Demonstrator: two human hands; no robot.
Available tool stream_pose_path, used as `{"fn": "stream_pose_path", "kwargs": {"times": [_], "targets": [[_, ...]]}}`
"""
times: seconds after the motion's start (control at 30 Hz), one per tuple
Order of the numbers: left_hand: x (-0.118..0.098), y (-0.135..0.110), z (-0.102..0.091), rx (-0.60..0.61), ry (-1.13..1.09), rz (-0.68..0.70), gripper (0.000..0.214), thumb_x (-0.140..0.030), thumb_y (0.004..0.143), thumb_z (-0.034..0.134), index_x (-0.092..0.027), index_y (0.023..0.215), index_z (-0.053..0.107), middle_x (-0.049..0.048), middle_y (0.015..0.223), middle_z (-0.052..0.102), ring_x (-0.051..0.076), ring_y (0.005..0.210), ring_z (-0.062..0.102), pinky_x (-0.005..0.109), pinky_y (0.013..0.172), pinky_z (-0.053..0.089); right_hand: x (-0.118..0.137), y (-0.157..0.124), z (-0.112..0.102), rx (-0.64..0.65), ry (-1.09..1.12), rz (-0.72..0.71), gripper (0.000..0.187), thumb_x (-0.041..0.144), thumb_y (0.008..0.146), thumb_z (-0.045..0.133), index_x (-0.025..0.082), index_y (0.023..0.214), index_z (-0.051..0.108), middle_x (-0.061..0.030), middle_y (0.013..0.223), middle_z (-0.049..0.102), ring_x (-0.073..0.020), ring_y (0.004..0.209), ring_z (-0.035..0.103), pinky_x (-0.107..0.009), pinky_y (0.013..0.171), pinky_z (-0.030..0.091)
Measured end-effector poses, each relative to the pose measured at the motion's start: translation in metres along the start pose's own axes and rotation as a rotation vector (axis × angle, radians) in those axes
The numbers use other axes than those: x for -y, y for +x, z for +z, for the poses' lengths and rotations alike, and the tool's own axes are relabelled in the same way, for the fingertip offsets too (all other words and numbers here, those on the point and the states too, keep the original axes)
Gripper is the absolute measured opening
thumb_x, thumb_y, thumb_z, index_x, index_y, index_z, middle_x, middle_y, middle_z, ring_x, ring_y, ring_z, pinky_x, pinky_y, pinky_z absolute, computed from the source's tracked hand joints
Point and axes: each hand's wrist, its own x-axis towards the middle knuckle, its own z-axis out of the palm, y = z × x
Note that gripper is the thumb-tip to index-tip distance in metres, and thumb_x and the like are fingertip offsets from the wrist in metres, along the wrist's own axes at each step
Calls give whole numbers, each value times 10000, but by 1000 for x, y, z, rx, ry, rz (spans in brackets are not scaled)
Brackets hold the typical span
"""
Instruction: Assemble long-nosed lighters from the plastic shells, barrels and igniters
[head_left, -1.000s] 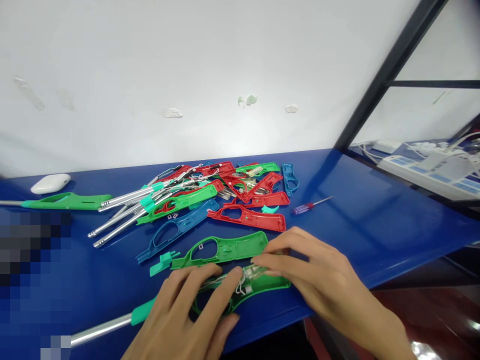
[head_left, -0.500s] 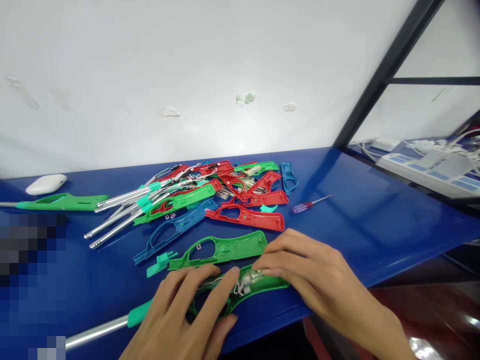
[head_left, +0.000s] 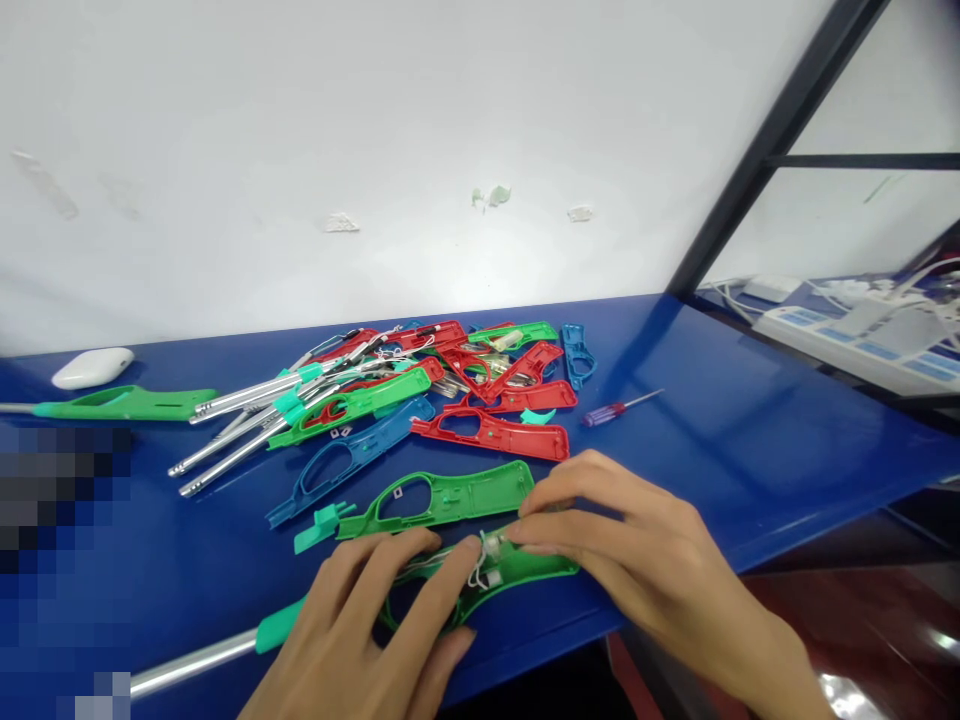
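My left hand (head_left: 375, 620) is wrapped over a green lighter handle half (head_left: 536, 570), its fingers across the finger loop. A silvery metal tube (head_left: 199, 665) with a green collar sticks out to the left of it. White wires (head_left: 478, 572) show beside my left fingertip. My right hand (head_left: 637, 550) pinches a clear plastic fuel tank (head_left: 496, 545) at the shell's upper edge; most of the tank is hidden by my fingers. Just beyond lies another green handle half (head_left: 480, 495), hollow side up, with a teal-green trigger piece (head_left: 324, 527) at its left end.
Behind is a pile of red handle halves (head_left: 499, 438), metal tubes (head_left: 232, 465) and a blue handle half (head_left: 352, 460). A small screwdriver (head_left: 611, 412) lies to the right. At the left are a whole green lighter (head_left: 127, 403) and a white case (head_left: 92, 368).
My right fingers have shifted slightly upward with the clear fuel tank, and more of the shell's green inside shows below it. My left hand stays in place.
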Motion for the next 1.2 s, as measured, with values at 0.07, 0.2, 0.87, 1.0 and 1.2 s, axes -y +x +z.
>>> {"fn": "stream_pose_path", "kwargs": {"times": [0.07,0.2,0.87,1.0,1.2], "targets": [[1,1,0,-4,-2,-6,322,-315,1156,443,-256,1330,707,45,1099,779,227,994,697,325,809,623,0,0,0,0,2,-4,258,154,1138,528,209,1184,776,-67,1102,764,-186,1016,685,-281,855,591],[1,1,-1,-2,-9,-18,320,-308,1153,449,-255,1314,720,51,1097,775,227,986,691,319,796,623,0,2,0,6,3,-11,279,203,1156,504,195,1162,783,-63,1085,785,-179,995,693,-271,856,588],[2,-1,-1,76,-5,67,354,-168,1117,422,-239,1319,705,47,1123,748,259,1070,639,357,817,601,-2,1,-1,97,41,48,288,150,1107,601,268,1257,817,-30,1109,781,-181,952,682,-296,853,550],[2,-1,-1,16,-24,26,332,-205,1111,461,-278,1282,736,57,1080,743,234,1026,660,316,804,617,-1,1,-2,138,-26,44,323,151,1110,585,291,1306,800,-32,1123,777,-211,942,663,-348,831,531],[-3,-3,4,91,-72,-142,355,-464,1077,599,-340,1390,712,77,1207,740,261,1122,681,426,1011,608,-3,2,-2,140,-1,45,304,176,1120,582,292,1274,817,-26,1100,779,-199,920,675,-333,822,520]]}}
